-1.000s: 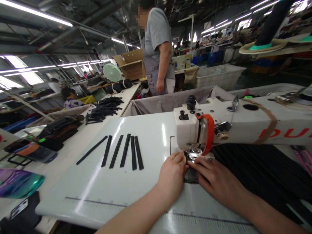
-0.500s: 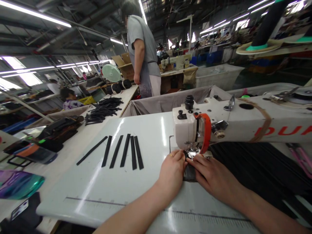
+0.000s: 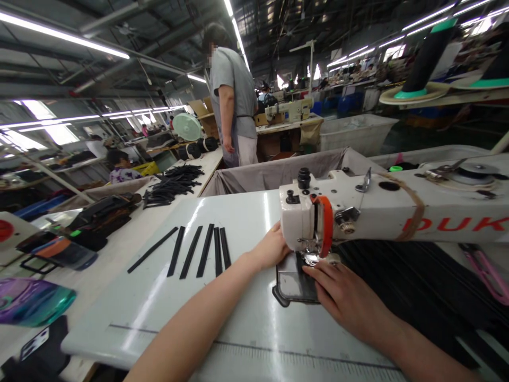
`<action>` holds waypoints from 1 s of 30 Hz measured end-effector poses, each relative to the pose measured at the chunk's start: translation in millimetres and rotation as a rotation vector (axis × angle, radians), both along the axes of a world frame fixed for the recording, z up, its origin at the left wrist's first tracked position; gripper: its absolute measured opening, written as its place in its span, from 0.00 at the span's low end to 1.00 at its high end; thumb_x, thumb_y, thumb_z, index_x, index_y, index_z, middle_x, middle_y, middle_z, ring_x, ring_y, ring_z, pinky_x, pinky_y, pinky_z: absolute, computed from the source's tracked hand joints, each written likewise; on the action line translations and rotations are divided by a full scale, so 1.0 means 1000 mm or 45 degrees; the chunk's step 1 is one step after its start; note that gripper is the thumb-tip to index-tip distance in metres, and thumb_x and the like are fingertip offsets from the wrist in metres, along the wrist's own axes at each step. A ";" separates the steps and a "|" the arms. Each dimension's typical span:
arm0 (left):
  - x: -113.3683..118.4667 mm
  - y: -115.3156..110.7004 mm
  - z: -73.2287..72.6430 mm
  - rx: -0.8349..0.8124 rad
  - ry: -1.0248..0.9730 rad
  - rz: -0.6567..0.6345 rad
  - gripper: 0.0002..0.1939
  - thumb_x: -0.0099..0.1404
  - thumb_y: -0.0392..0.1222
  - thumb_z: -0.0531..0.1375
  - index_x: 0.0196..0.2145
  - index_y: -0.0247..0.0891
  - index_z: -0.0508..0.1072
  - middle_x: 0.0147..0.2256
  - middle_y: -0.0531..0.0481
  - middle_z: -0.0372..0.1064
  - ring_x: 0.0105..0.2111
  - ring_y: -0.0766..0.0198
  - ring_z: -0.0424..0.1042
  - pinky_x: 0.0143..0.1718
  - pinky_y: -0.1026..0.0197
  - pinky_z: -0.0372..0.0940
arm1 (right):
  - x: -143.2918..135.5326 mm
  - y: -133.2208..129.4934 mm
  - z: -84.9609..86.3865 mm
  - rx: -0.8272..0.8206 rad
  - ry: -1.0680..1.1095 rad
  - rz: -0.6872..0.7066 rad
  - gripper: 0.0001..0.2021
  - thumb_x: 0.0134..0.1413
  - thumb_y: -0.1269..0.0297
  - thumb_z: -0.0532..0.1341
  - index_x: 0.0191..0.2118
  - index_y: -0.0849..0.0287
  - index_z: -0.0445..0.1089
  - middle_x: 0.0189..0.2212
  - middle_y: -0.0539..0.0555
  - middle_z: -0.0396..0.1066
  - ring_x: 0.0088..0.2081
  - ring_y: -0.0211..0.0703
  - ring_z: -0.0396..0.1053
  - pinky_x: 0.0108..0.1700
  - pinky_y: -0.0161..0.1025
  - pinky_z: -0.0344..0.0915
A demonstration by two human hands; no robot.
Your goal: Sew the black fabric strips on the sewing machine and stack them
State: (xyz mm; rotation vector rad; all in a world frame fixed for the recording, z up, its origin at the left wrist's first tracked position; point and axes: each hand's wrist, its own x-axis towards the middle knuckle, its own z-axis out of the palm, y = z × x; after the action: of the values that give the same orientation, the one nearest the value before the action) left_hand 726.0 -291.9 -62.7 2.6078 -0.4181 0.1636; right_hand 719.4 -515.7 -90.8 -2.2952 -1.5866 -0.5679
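Ruler marks: the printed scale (image 3: pixel 278 350) runs crosswise nearest you, slipping under your left forearm.
Right hand: here's your right hand (image 3: pixel 342 289), palm down, fingers stretched over the metal plate (image 3: pixel 290 281); whether they pin anything, I can't tell, since the undersides are hidden.
Presser foot: and this is the crux! The presser foot (image 3: pixel 311 260) sits just beyond your right fingertips, your right hand clearly the nearer one.
Dark material: long black pieces (image 3: pixel 397 286) spread beyond your right forearm, running back beneath the machine arm.
Left hand: your left hand (image 3: pixel 272 246) is farther out, left of the sewing machine (image 3: pixel 296 217), its fingertips lost behind the machine head; no telling if it grips.
Black strips: six in a loose row, these strips (image 3: pixel 191 252) lie left of your left hand, long axes mostly pointing away from you, the leftmost slanting more; your forearm meets the lower ends of the right-hand pair.
Under the foot: too dark and small to make out whether any piece lies there.
Strip pile: farther off, a tangled black heap (image 3: pixel 173 184) on the side table.
Background: beyond the cloth-lined bin (image 3: pixel 274 172), a person in grey (image 3: pixel 234 90) stands, turned away.
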 end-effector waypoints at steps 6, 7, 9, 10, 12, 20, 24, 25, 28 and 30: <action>0.020 0.035 0.033 0.020 0.139 0.181 0.07 0.59 0.27 0.60 0.31 0.37 0.75 0.41 0.45 0.76 0.50 0.50 0.70 0.55 0.48 0.63 | -0.001 -0.001 -0.002 0.009 0.009 -0.014 0.18 0.59 0.77 0.51 0.53 0.63 0.68 0.46 0.60 0.74 0.45 0.53 0.72 0.46 0.51 0.71; 0.017 0.038 0.038 0.016 0.170 0.245 0.07 0.59 0.27 0.60 0.30 0.36 0.75 0.39 0.43 0.76 0.48 0.50 0.71 0.53 0.48 0.64 | -0.002 -0.002 -0.003 0.022 0.033 -0.016 0.18 0.59 0.77 0.51 0.53 0.63 0.68 0.46 0.61 0.74 0.45 0.53 0.72 0.46 0.51 0.72; 0.004 0.038 0.042 -0.012 0.268 0.337 0.05 0.59 0.27 0.61 0.30 0.34 0.74 0.33 0.44 0.76 0.39 0.51 0.75 0.45 0.50 0.69 | -0.002 -0.002 -0.002 0.063 0.097 -0.019 0.17 0.60 0.76 0.52 0.53 0.63 0.69 0.46 0.62 0.74 0.45 0.53 0.72 0.47 0.52 0.72; -0.005 0.033 0.040 -0.031 0.334 0.351 0.04 0.59 0.29 0.62 0.31 0.34 0.74 0.29 0.46 0.75 0.34 0.54 0.76 0.39 0.53 0.70 | -0.003 -0.003 -0.002 0.074 0.145 -0.009 0.17 0.60 0.75 0.53 0.53 0.62 0.69 0.46 0.62 0.73 0.46 0.53 0.72 0.47 0.52 0.72; -0.026 0.014 0.030 -0.108 0.494 0.312 0.05 0.59 0.32 0.65 0.34 0.34 0.74 0.23 0.52 0.73 0.23 0.61 0.74 0.29 0.61 0.70 | -0.004 -0.005 0.001 0.062 0.261 0.066 0.17 0.61 0.71 0.57 0.54 0.59 0.69 0.50 0.61 0.71 0.49 0.53 0.71 0.49 0.51 0.71; -0.077 -0.035 -0.013 -0.233 -0.098 0.327 0.08 0.61 0.38 0.67 0.40 0.38 0.77 0.44 0.44 0.75 0.46 0.53 0.72 0.48 0.48 0.68 | -0.004 -0.014 0.018 -0.180 0.641 0.223 0.28 0.52 0.47 0.67 0.55 0.54 0.70 0.57 0.62 0.65 0.58 0.55 0.64 0.56 0.51 0.66; -0.076 -0.031 -0.016 -0.224 -0.180 0.131 0.07 0.66 0.35 0.62 0.41 0.39 0.78 0.48 0.46 0.75 0.51 0.54 0.70 0.55 0.49 0.66 | -0.004 -0.014 0.020 -0.197 0.681 0.195 0.36 0.44 0.43 0.70 0.57 0.56 0.69 0.59 0.63 0.63 0.59 0.59 0.63 0.57 0.54 0.64; -0.076 -0.031 -0.017 -0.228 -0.189 0.119 0.07 0.66 0.35 0.62 0.41 0.38 0.78 0.48 0.46 0.75 0.52 0.55 0.70 0.55 0.50 0.66 | -0.005 -0.015 0.020 -0.194 0.685 0.182 0.36 0.43 0.43 0.70 0.57 0.56 0.69 0.59 0.63 0.63 0.58 0.59 0.63 0.57 0.54 0.65; -0.076 -0.034 -0.018 -0.208 -0.215 0.131 0.07 0.67 0.36 0.61 0.41 0.37 0.78 0.48 0.45 0.75 0.51 0.55 0.71 0.55 0.52 0.67 | -0.005 -0.016 0.021 -0.197 0.681 0.167 0.35 0.44 0.42 0.69 0.55 0.57 0.70 0.57 0.63 0.65 0.57 0.59 0.65 0.56 0.53 0.66; -0.076 -0.036 -0.018 -0.184 -0.229 0.145 0.07 0.67 0.37 0.61 0.41 0.36 0.78 0.48 0.44 0.75 0.50 0.54 0.71 0.54 0.51 0.68 | -0.006 -0.017 0.022 -0.206 0.658 0.169 0.36 0.44 0.39 0.68 0.55 0.58 0.71 0.56 0.64 0.66 0.56 0.59 0.66 0.55 0.53 0.67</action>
State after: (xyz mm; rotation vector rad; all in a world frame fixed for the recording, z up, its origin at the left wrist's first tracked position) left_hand 649.6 -328.2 -80.9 2.4836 -0.3066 0.4522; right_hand 713.7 -532.5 -69.3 -2.1797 -1.5413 0.1849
